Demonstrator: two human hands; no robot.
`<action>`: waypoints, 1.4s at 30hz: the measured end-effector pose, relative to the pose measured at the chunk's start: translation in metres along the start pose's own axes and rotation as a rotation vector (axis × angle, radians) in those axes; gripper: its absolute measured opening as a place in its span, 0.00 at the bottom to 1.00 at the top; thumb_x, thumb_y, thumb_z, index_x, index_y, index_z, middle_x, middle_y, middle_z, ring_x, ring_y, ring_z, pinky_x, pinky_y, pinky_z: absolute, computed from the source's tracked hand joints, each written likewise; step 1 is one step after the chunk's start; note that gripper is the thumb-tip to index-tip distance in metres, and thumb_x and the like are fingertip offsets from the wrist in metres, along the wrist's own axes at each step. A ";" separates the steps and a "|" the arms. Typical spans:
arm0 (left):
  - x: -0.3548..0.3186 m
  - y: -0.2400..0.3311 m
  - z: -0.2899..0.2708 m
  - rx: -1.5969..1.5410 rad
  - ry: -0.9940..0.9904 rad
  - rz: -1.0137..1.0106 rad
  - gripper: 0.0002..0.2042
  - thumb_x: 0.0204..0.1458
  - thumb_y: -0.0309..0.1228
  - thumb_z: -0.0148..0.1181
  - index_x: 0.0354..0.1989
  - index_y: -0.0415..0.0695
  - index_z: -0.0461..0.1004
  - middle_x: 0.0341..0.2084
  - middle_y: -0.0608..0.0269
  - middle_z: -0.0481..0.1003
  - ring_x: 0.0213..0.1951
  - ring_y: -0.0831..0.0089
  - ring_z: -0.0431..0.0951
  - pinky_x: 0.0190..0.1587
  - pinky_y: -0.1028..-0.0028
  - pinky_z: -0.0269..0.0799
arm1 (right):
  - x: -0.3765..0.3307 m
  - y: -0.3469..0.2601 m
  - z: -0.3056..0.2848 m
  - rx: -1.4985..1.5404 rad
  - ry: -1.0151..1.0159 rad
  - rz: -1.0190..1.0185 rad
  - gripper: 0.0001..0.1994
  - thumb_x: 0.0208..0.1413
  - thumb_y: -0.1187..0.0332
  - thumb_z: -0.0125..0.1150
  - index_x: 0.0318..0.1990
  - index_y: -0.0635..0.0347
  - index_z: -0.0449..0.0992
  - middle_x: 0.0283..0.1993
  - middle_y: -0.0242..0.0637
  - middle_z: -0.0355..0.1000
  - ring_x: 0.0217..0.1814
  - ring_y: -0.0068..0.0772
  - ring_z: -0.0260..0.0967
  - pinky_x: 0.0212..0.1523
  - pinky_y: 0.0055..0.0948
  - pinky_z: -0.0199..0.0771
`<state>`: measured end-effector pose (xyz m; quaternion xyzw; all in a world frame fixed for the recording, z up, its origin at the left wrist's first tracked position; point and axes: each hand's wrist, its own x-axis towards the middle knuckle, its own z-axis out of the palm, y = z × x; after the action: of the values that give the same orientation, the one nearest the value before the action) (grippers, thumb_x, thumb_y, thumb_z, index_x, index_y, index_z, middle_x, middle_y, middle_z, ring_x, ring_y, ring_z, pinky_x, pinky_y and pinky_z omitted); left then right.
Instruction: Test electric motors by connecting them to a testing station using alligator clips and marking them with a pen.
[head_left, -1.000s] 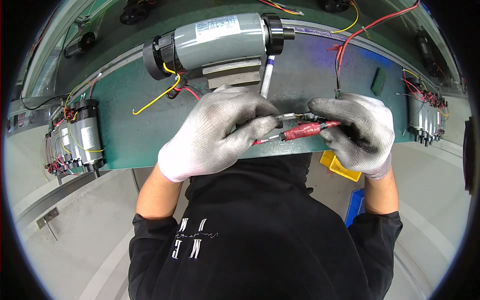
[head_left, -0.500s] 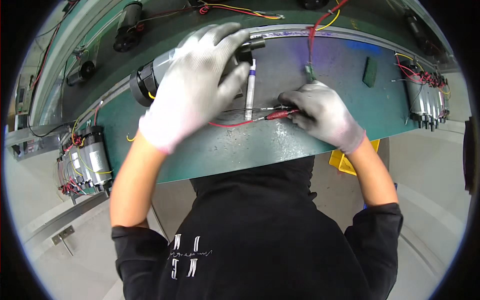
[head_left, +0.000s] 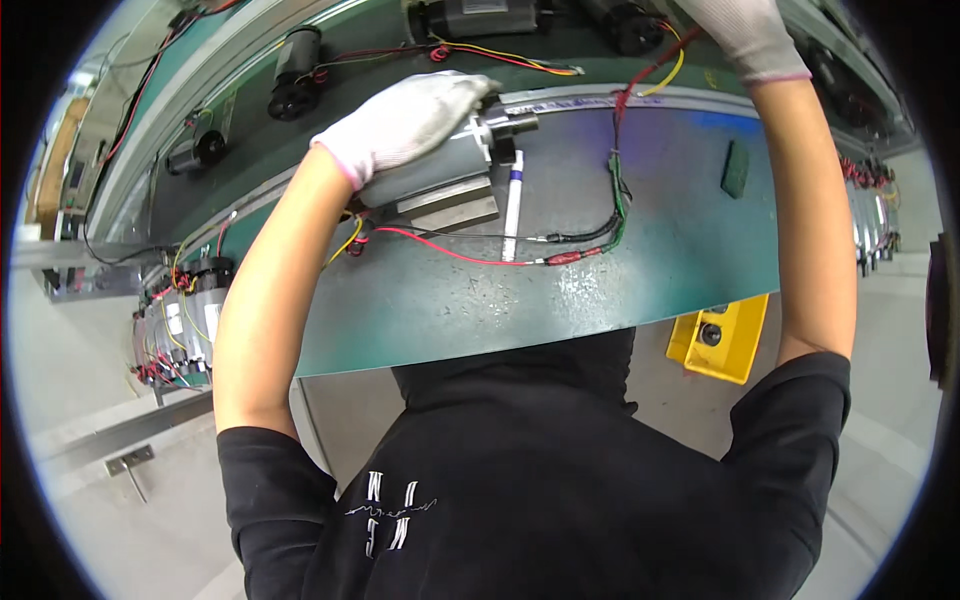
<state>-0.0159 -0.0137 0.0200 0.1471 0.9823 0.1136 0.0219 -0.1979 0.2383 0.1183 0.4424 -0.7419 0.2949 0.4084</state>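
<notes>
My left hand (head_left: 415,120), in a white glove, lies wrapped over a grey cylindrical electric motor (head_left: 435,172), its fingers curled near the shaft end. The motor rests against a metal block (head_left: 450,207) on the green bench. Red and black wires from the motor run right to a red clip (head_left: 565,258) and a black clip (head_left: 568,238), both joined to test leads and lying on the bench. Up at the far right is my gloved right hand (head_left: 745,35), its fingers cut off by the picture's upper edge.
A white marker pen (head_left: 513,215) lies beside the motor, a dark green pad (head_left: 735,168) farther right. More motors (head_left: 297,70) sit beyond the metal rail. Wired motors are grouped at the left (head_left: 185,320) and right (head_left: 875,215). Below the bench edge is a yellow bin (head_left: 735,345).
My right hand has let go of the clips and moved up to the far right. The clips now lie joined to the motor's wires. My left hand stays at the motor.
</notes>
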 end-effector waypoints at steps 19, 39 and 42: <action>-0.034 0.045 0.030 0.281 0.474 -0.584 0.25 0.67 0.53 0.55 0.29 0.44 0.85 0.24 0.52 0.84 0.32 0.55 0.88 0.41 0.55 0.81 | -0.103 -0.067 0.034 0.556 -0.785 0.498 0.22 0.74 0.60 0.62 0.68 0.64 0.76 0.51 0.34 0.83 0.51 0.27 0.81 0.47 0.26 0.79; -0.035 0.051 0.026 0.268 0.446 -0.607 0.25 0.67 0.54 0.55 0.31 0.45 0.85 0.27 0.53 0.84 0.33 0.55 0.88 0.42 0.54 0.80 | -0.160 -0.058 0.075 1.403 -0.990 1.409 0.18 0.76 0.54 0.59 0.64 0.53 0.77 0.53 0.31 0.84 0.51 0.25 0.81 0.50 0.31 0.81; -0.030 0.051 0.025 0.256 0.459 -0.599 0.25 0.67 0.54 0.55 0.31 0.45 0.85 0.27 0.53 0.84 0.33 0.55 0.88 0.42 0.54 0.80 | -0.165 -0.054 0.084 1.434 -0.914 1.423 0.17 0.73 0.55 0.63 0.63 0.50 0.78 0.50 0.27 0.83 0.44 0.23 0.79 0.41 0.26 0.76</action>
<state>0.0287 0.0301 0.0077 -0.1734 0.9673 0.0086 -0.1848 -0.1327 0.2161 -0.0618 0.1163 -0.5648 0.6325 -0.5171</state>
